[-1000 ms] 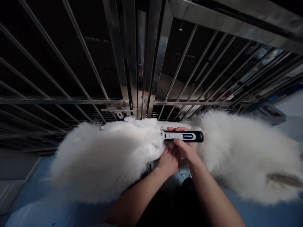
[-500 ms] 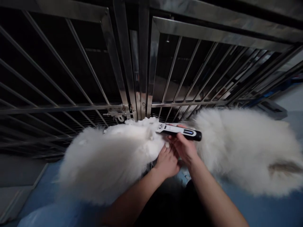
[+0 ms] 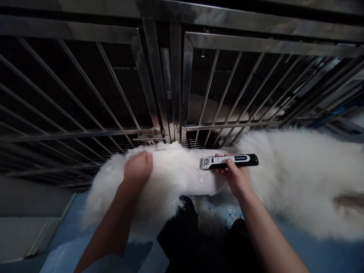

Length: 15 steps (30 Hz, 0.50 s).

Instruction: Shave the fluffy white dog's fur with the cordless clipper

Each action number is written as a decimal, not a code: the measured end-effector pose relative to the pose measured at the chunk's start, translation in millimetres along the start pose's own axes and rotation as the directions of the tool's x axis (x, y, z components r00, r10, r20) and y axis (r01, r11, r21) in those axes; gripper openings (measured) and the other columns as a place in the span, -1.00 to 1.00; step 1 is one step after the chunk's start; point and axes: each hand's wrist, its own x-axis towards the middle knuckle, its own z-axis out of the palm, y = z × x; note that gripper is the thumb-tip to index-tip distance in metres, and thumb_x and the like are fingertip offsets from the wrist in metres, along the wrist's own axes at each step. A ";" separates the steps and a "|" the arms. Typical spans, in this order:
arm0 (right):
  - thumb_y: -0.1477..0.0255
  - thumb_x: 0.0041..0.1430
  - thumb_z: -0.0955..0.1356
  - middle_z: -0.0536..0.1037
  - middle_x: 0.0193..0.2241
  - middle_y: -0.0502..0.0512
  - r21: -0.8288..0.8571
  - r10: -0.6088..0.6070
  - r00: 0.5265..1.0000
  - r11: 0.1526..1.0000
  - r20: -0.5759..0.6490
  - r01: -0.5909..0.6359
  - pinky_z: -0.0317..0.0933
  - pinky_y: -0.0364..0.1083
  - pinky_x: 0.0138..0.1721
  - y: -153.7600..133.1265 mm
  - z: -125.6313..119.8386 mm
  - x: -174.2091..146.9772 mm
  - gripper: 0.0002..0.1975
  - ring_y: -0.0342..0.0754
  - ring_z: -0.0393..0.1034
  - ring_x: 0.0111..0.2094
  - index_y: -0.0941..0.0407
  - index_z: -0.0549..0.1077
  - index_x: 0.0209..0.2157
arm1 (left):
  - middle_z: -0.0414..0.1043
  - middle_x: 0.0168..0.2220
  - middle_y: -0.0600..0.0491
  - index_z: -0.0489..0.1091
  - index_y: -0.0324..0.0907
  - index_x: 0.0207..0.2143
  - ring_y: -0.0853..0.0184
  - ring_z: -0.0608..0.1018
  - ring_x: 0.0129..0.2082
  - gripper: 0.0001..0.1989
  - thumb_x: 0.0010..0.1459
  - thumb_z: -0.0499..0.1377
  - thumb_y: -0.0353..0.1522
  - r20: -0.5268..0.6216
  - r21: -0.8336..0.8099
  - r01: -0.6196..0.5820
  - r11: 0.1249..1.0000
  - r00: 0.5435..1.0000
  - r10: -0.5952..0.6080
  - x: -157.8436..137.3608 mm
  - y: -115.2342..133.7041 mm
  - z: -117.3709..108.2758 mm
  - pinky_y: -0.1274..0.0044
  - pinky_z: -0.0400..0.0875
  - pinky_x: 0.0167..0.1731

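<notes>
A large white long-haired animal, probably a dog, stretches across the view, with a brownish ear-like patch at far right. Its middle is clipped down to smooth, pale pinkish skin. My right hand is closed round a black-and-white hair clipper, thumb on top. The clipper's head points left and lies at the clipped skin. My left hand is closed, fingers curled into the white fur on the left part of the body. Its fingertips are hidden.
Metal cages with barred doors stand right behind the animal, with a door latch near its back. A pale shape shows behind the right bars. Blue floor lies below, and my dark-clothed legs are close in front.
My left hand has left the spot beside the right hand and moved left onto the fur. The clipper has shifted right and turned nearly level. More bare skin shows in the middle.
</notes>
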 end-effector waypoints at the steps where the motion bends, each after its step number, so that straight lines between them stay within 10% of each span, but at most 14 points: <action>1: 0.19 -0.12 0.58 0.68 -0.21 0.08 0.002 0.008 1.000 1.000 0.009 -0.008 0.41 -0.07 -0.49 0.9 0.5 -1.4 -0.57 -0.10 0.45 -0.52 0.04 0.45 -0.25 | 0.54 -0.18 -0.16 0.50 -0.31 -0.18 0.07 0.54 -0.14 -0.55 0.33 -0.16 -0.32 -0.055 0.037 0.058 0.998 0.997 -0.056 -4.7 -6.5 -4.5 0.29 0.42 -0.12; 4: 0.20 -0.13 0.59 0.67 -0.13 0.08 0.014 0.050 0.997 0.999 0.067 -0.051 0.41 -0.08 -0.45 1.6 3.3 -5.2 -0.52 -0.07 0.50 -0.42 0.02 0.46 -0.19 | 0.41 0.07 -0.35 0.40 -0.44 0.04 -0.13 0.45 0.07 -0.51 0.31 -0.11 -0.28 -0.245 0.062 0.059 0.996 0.969 -0.042 -25.3 6.4 -15.5 0.08 0.35 0.01; 9: 0.17 -0.11 0.58 0.67 -0.16 0.08 -0.081 0.049 0.992 0.996 0.117 -0.040 0.37 -0.09 -0.47 2.7 9.9 -10.4 -0.51 -0.08 0.47 -0.45 0.02 0.46 -0.16 | 0.50 0.06 -0.14 0.44 -0.25 0.03 0.14 0.51 0.06 -0.64 0.29 0.05 -0.27 -0.096 -0.231 -0.422 0.877 0.907 0.411 -40.9 71.9 -0.7 0.31 0.37 0.11; 15: 0.27 -0.05 0.57 0.65 -0.11 0.10 -0.237 -0.125 0.986 0.960 0.113 0.149 0.42 -0.06 -0.42 24.6 27.7 -29.1 -0.61 -0.01 0.55 -0.33 0.02 0.40 -0.23 | 0.21 0.29 -0.35 0.22 -0.47 0.26 -0.11 0.27 0.30 -0.12 0.07 0.31 -0.04 0.012 -0.084 -0.333 0.939 0.942 0.335 -38.0 60.9 29.0 0.09 0.13 0.27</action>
